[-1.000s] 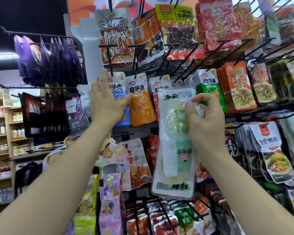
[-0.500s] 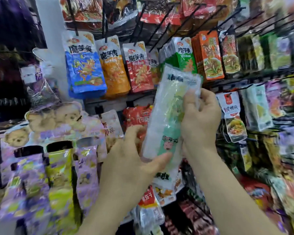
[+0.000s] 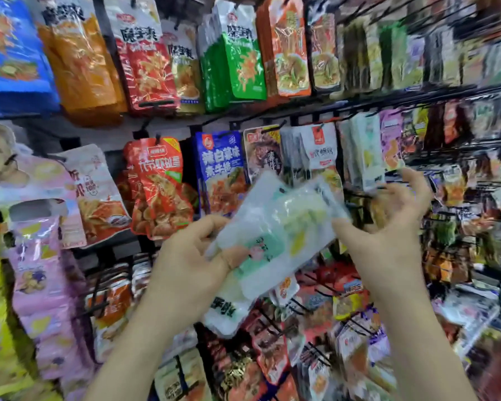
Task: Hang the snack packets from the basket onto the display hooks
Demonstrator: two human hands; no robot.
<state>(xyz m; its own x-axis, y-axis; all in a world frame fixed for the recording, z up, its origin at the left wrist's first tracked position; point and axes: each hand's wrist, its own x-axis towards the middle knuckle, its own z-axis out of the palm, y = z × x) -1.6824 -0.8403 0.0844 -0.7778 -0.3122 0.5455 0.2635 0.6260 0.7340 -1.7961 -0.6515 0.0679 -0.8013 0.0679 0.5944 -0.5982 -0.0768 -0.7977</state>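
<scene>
A small stack of white see-through snack packets (image 3: 278, 227) with a green label lies tilted, top end up to the right, in front of the middle hook row. My left hand (image 3: 191, 267) grips its lower part, thumb across the front. My right hand (image 3: 388, 241) is beside the upper end with fingers spread, only the thumb touching the packet edge. Similar white and green packets (image 3: 368, 151) hang on a hook just above my right hand. The basket is out of view.
Black wire hooks on a rail (image 3: 417, 95) carry dense rows of packets: red (image 3: 156, 186) and blue (image 3: 222, 169) ones behind the stack, orange, red and green ones above. Pink bags (image 3: 41, 285) hang at left. Lower hooks (image 3: 324, 293) jut out below my hands.
The view has dropped to lower rows. My left hand now grips the stack's lower end, which has tilted right and come down. My right hand has let go and spread its fingers.
</scene>
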